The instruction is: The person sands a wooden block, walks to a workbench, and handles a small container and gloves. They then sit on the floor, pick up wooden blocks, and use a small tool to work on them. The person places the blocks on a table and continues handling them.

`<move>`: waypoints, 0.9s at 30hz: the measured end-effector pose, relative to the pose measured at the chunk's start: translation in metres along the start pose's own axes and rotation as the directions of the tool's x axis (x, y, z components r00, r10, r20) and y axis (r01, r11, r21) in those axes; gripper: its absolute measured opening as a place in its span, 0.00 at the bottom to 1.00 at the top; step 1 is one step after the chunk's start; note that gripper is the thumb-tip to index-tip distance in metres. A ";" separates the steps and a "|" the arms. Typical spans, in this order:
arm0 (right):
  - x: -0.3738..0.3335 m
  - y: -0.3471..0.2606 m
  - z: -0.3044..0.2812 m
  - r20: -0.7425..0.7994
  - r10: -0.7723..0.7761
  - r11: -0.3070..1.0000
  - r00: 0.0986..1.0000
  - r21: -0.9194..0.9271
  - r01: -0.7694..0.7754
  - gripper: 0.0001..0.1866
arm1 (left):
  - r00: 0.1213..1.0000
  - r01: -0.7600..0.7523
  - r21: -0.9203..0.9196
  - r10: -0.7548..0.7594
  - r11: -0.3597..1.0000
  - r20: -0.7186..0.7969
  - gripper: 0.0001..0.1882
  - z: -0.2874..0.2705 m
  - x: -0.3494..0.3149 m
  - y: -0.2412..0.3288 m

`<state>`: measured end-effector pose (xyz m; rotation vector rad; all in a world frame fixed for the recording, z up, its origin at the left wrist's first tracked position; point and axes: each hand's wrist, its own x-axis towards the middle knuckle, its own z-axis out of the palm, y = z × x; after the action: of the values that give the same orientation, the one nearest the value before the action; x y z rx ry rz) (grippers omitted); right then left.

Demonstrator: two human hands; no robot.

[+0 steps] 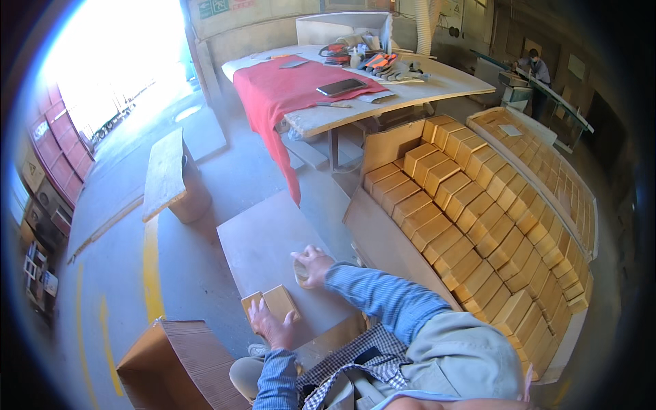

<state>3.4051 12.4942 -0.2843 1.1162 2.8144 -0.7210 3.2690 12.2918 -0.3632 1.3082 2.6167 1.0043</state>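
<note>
On a smooth grey board in front of me lie two light wooden blocks, side by side at the near left edge. My left hand grips them from the near side, its thumb and fingers spread across their near ends. Farther right on the board, my right hand is closed around a small, pale, rounded object. The fingers partly cover that object, and its kind is unclear.
To my right stands a large open carton with rows of wooden blocks. An open cardboard box is at lower left. Ahead, a worktable bears a red cloth, a phone and gloves. A person works far right.
</note>
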 end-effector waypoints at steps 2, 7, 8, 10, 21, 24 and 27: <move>-0.037 0.014 -0.030 -0.103 -0.030 1.000 0.994 0.007 0.031 0.56 | 0.965 0.230 0.174 -0.248 0.958 0.090 0.60 -0.015 -0.017 -0.008; -0.130 0.069 -0.175 -0.462 -0.099 0.986 0.881 0.075 0.150 0.56 | 0.958 0.238 0.016 -0.237 0.971 0.161 0.60 -0.022 -0.026 -0.011; -0.135 0.082 -0.213 -0.556 -0.096 0.990 0.826 0.035 0.138 0.55 | 0.965 0.223 -0.025 -0.218 0.974 0.143 0.60 -0.020 -0.024 -0.012; -0.137 0.114 -0.291 -0.697 -0.086 0.996 0.712 -0.048 0.074 0.52 | 0.954 0.229 0.066 -0.237 0.971 0.183 0.61 -0.015 -0.019 -0.013; 0.053 0.331 -0.552 -0.786 0.339 0.848 0.517 0.018 -0.530 0.47 | 0.955 0.106 0.037 -0.112 0.994 0.273 0.55 -0.021 0.012 -0.017; 0.093 0.398 -0.581 -0.701 0.412 0.875 0.582 0.127 -0.467 0.44 | 0.939 0.173 0.094 -0.193 0.980 0.284 0.53 -0.013 0.033 0.000; 0.110 0.455 -0.600 -0.678 0.468 0.858 0.566 0.196 -0.475 0.43 | 0.941 0.175 0.106 -0.198 0.979 0.274 0.52 -0.003 0.053 0.012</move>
<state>3.7056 13.1112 0.0441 2.4751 2.7220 -0.2313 3.2427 12.3338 -0.3416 1.0963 2.5223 0.6379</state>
